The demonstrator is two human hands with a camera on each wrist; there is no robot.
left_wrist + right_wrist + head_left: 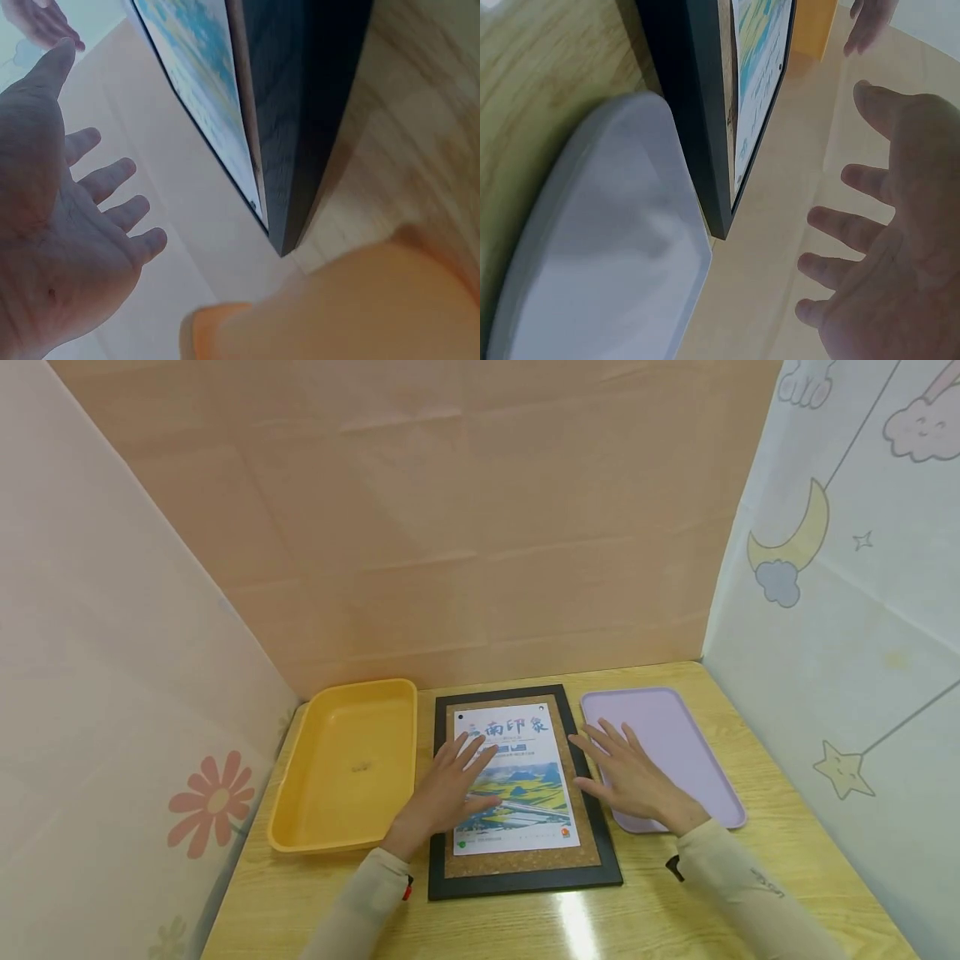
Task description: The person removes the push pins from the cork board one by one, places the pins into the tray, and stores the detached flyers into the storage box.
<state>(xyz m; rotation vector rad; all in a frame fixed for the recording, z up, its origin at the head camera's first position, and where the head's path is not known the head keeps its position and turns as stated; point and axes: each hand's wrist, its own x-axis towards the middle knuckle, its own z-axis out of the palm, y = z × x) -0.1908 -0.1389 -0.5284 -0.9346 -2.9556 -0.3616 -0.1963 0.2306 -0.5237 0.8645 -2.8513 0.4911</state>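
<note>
A black-framed cork board (525,875) lies on the table with a printed poster (517,839) on it, showing a landscape and large Chinese characters. Small coloured spots, possibly pushpins, mark the poster's corners. Over the board's left side is my left hand (450,785), fingers spread, holding nothing. My right hand (630,777) is spread above the board's right edge and the purple tray (682,735), also holding nothing. Both wrist views show the palms raised off the board, with the frame (300,112) seen edge-on beside the left hand.
A yellow tray (352,760) stands left of the board, with a small dark mark on its floor. The purple tray is on the right. Fabric walls (487,527) enclose the wooden table (810,877) at the back and both sides.
</note>
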